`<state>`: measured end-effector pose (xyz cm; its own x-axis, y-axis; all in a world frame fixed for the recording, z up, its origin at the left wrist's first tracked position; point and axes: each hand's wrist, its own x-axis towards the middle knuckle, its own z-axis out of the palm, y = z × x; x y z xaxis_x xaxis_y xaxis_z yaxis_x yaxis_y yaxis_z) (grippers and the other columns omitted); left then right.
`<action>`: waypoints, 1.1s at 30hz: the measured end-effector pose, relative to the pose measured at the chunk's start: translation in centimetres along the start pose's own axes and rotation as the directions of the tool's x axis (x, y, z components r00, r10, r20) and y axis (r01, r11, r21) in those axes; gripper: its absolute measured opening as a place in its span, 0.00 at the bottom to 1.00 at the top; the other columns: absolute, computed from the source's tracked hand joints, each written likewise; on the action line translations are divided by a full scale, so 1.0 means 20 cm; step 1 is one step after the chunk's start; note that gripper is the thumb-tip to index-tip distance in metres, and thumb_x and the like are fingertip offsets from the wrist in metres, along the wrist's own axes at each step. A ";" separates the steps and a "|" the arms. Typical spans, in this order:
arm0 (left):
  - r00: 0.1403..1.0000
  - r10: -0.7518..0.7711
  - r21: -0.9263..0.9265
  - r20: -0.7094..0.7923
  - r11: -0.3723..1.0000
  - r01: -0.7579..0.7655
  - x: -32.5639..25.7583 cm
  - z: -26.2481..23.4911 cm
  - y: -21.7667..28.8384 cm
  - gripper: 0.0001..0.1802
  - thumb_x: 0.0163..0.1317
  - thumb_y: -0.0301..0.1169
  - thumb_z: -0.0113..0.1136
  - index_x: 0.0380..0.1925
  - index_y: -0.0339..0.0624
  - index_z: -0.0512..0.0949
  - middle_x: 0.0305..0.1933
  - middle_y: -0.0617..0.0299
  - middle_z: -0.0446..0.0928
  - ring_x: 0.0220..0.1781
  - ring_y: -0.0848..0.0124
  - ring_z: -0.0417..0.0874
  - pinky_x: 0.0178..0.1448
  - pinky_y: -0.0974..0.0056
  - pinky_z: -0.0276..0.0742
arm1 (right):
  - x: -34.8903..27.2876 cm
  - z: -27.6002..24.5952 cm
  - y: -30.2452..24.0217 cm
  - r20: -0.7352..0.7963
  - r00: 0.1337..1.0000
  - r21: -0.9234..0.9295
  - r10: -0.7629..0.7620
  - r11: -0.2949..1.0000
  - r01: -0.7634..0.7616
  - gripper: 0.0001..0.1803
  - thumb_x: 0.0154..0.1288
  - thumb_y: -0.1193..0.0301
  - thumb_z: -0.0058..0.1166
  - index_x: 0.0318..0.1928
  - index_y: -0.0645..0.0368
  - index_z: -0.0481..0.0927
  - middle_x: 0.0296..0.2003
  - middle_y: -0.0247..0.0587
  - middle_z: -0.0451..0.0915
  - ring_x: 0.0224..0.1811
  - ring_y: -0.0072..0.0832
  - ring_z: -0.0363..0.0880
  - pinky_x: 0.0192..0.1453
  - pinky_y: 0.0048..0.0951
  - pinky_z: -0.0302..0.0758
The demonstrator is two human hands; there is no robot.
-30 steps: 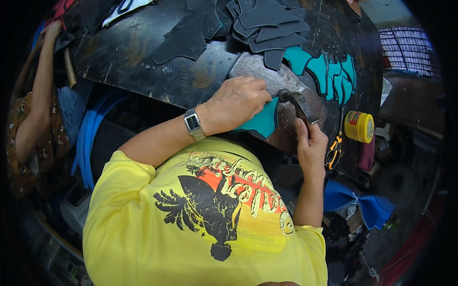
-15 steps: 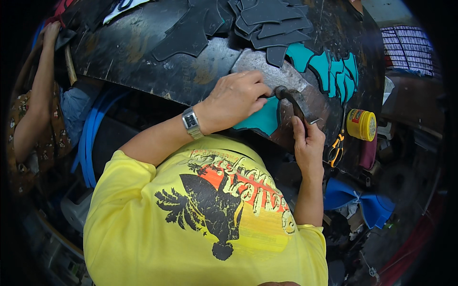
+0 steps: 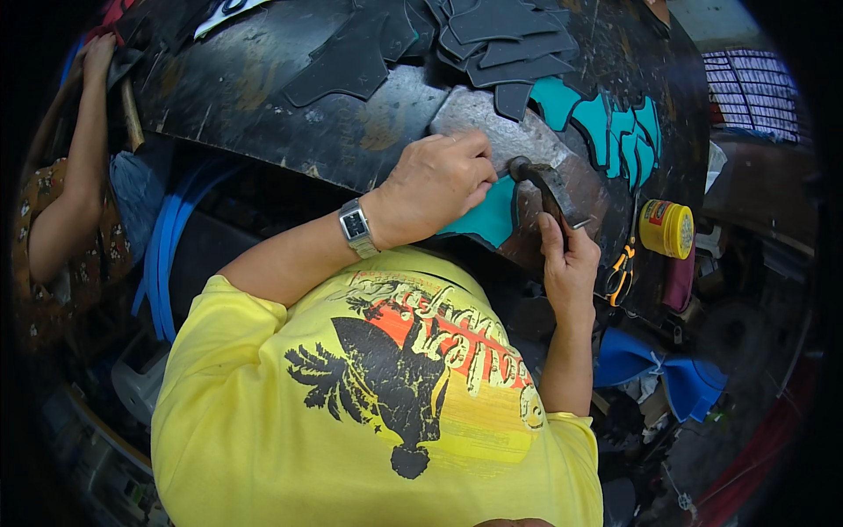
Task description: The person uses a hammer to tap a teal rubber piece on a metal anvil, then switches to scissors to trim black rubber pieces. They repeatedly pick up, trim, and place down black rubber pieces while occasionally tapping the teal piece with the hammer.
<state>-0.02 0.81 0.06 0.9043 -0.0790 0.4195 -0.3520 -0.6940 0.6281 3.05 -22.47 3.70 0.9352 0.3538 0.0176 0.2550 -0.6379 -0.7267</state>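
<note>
A teal cut piece with dark edging (image 3: 492,218) lies at the table's near edge, partly under my left hand (image 3: 439,183). The fingers of that hand are pinched together at the piece's upper edge, and the pinch point itself is partly hidden. My right hand (image 3: 571,256) is wrapped round the handle of a hammer (image 3: 550,189). Its round dark face rests on or just above the piece's upper edge, close to my left fingertips. Beneath lies a worn grey slab (image 3: 492,123).
Dark grey cut pieces (image 3: 518,44) are heaped at the back, with several teal pieces (image 3: 597,132) to their right. A yellow tub (image 3: 667,228) and orange-handled scissors (image 3: 621,277) sit at the right. Another person's arm (image 3: 79,176) shows at far left beside a wooden handle (image 3: 132,114).
Both hands stay nearly in place, with the hammer face shifted very slightly right. At far left, the wooden handle has shifted slightly.
</note>
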 end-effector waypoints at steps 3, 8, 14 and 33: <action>1.000 0.013 0.020 -0.007 1.000 -0.013 0.00 0.00 0.00 0.05 0.54 0.29 0.70 0.32 0.43 0.85 0.37 0.63 0.78 0.39 0.62 0.83 0.44 0.60 0.79 | -0.02 -0.01 -0.01 -0.030 1.000 0.080 -0.004 0.997 0.006 0.11 0.74 0.67 0.59 0.44 0.64 0.84 0.22 0.27 0.75 0.24 0.15 0.70 0.28 0.24 0.67; 1.000 0.005 0.011 -0.010 1.000 -0.005 -0.01 0.00 0.01 0.06 0.54 0.29 0.70 0.32 0.43 0.85 0.37 0.62 0.78 0.39 0.63 0.83 0.45 0.60 0.79 | -0.03 0.00 -0.02 -0.063 0.995 0.179 -0.073 0.980 0.084 0.16 0.71 0.74 0.59 0.57 0.65 0.80 0.41 0.41 0.84 0.36 0.17 0.76 0.42 0.23 0.74; 0.999 0.011 0.008 -0.040 1.000 -0.011 -0.02 0.00 0.01 0.06 0.54 0.29 0.70 0.33 0.44 0.85 0.36 0.63 0.78 0.39 0.63 0.83 0.45 0.60 0.79 | -0.03 -0.03 -0.04 0.067 0.997 0.075 -0.040 0.997 0.035 0.20 0.72 0.75 0.58 0.62 0.65 0.77 0.49 0.44 0.87 0.41 0.19 0.80 0.47 0.25 0.77; 0.998 0.066 0.061 -0.021 0.996 -0.065 -0.08 -0.01 0.00 0.09 0.55 0.30 0.71 0.37 0.44 0.85 0.40 0.64 0.79 0.41 0.65 0.82 0.45 0.62 0.78 | -0.04 0.00 -0.07 0.137 0.990 -0.077 -0.027 0.996 0.038 0.19 0.72 0.71 0.58 0.60 0.62 0.78 0.47 0.55 0.85 0.44 0.42 0.88 0.48 0.34 0.80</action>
<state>-1.47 1.12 -0.49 0.8736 -0.1095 0.4741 -0.3946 -0.7295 0.5587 1.88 -21.90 4.65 0.8855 0.4612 -0.0568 0.3085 -0.6747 -0.6705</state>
